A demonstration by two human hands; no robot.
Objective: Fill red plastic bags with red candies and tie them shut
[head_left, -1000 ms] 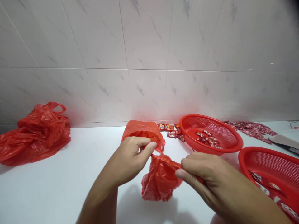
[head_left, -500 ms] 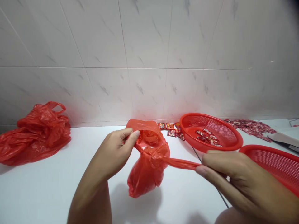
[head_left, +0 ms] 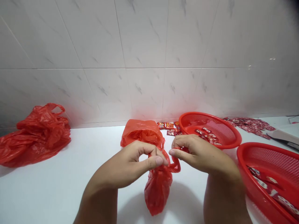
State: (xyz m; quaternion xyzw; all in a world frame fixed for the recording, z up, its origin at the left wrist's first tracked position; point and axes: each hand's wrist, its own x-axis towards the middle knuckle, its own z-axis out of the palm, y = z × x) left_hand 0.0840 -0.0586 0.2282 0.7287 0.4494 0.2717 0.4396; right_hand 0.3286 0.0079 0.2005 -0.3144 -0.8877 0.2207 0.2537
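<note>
My left hand (head_left: 129,163) pinches the knotted neck of a small red plastic bag (head_left: 158,194), whose body hangs down over the white counter (head_left: 58,189). My right hand (head_left: 198,154) holds a thin twisted handle of that bag, which droops in a short loop (head_left: 175,165) between my hands. My fingertips nearly meet, and the gathered neck is partly hidden behind them. Just behind my hands lies another red plastic bag (head_left: 141,133), open and crumpled.
A large crumpled red bag (head_left: 35,137) lies at the left. Red mesh baskets (head_left: 210,126) (head_left: 268,158) holding wrapped sachets stand to the right. Loose red sachets (head_left: 170,129) lie by the tiled wall (head_left: 144,68), with more piled at the back right (head_left: 249,126).
My right hand has moved in toward my left, so the stretched handle has gone slack into a loop. The small bag now hangs narrower and more upright.
</note>
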